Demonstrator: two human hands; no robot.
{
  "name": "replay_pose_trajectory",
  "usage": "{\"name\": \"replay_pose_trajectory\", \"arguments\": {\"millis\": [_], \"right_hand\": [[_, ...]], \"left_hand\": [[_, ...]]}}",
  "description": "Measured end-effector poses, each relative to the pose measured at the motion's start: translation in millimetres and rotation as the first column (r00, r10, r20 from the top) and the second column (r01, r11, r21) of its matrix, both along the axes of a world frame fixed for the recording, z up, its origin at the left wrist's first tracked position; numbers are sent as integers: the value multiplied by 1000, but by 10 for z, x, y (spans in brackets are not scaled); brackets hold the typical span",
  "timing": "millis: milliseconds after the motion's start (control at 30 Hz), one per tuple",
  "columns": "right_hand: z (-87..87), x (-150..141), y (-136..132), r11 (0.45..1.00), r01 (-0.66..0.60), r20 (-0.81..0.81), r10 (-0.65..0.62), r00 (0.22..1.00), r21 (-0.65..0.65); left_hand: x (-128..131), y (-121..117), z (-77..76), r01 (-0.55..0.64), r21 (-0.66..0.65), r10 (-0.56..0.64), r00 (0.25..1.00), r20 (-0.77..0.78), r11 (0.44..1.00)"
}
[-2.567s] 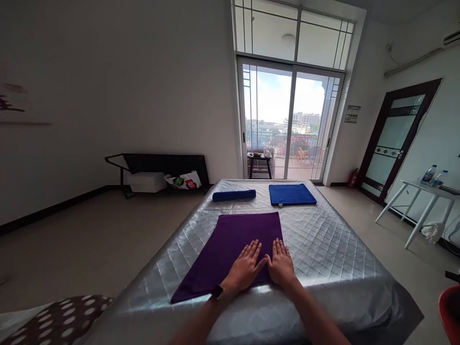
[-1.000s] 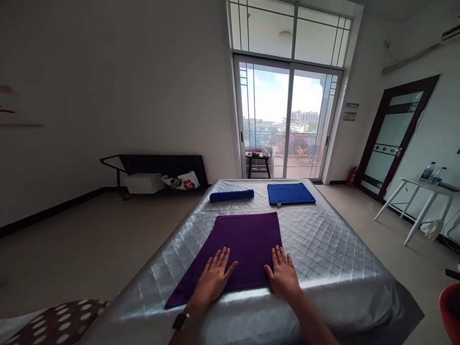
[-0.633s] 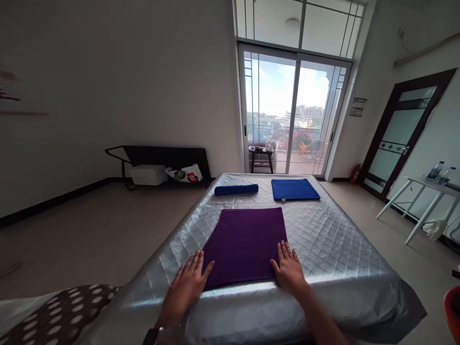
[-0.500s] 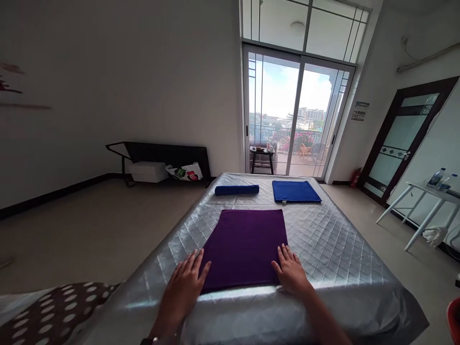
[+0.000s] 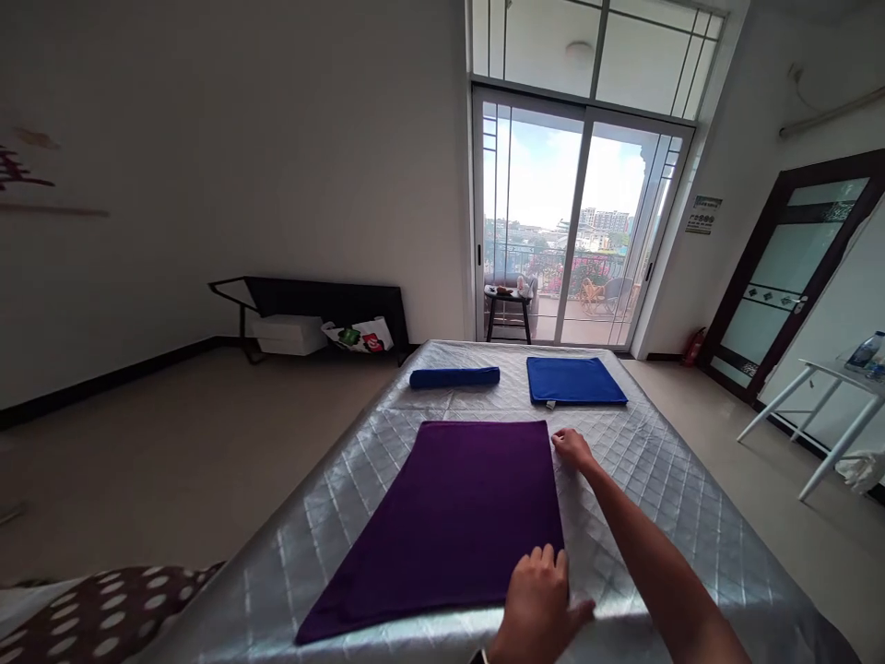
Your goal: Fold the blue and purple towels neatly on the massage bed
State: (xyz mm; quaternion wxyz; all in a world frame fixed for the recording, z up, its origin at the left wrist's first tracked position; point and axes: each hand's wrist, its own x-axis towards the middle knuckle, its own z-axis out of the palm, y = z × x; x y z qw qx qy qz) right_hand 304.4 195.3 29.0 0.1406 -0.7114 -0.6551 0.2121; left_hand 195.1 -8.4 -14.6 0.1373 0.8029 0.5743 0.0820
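Note:
A flat, folded purple cloth (image 5: 442,516) lies on the silver quilted cover (image 5: 622,516) in front of me. At the cloth's lower right edge rests my left hand (image 5: 541,595), fingers on the fabric and thumb spread away to the right, so it is open. Farther up, near the upper right corner, my right hand (image 5: 572,448) has its fingers closed in a pinch on the cloth's side edge. Its fingertips are partly hidden. Beyond the purple cloth lie a rolled blue cloth (image 5: 454,377) and a flat folded blue cloth (image 5: 576,381).
A brown polka-dot fabric (image 5: 103,609) lies at the lower left. By the wall, a black bench frame (image 5: 324,304) stands over a white box (image 5: 289,334) and a printed bag (image 5: 359,335). To the right is a white table (image 5: 840,373) with bottles; glass sliding doors (image 5: 532,212) are ahead.
My left hand has moved from the cloth's left side to its lower right edge. My right hand has slid up toward the upper right corner. The cloth's lower left corner now reaches farther left.

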Motion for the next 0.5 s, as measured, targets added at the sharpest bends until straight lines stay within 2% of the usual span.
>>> {"name": "replay_pose_trajectory", "arguments": {"millis": [100, 267, 367, 467, 500], "right_hand": [[-37, -84, 262, 999, 37, 5, -37, 999, -17], [-122, -196, 571, 994, 100, -33, -101, 994, -34], [-157, -201, 664, 992, 121, -100, -125, 987, -45], [-147, -148, 697, 990, 128, -211, -137, 968, -52], [-131, -115, 694, 990, 130, -259, -140, 956, -54]], "left_hand": [[56, 68, -93, -15, -127, 15, 1000, -1, 992], [58, 197, -411, -21, -220, 9, 998, -55, 975], [41, 167, -555, 38, -134, -47, 997, -60, 990], [-66, 50, -577, 181, 27, -182, 983, 6, 983], [-113, 9, -564, 196, 59, -197, 980, 17, 979]]}}
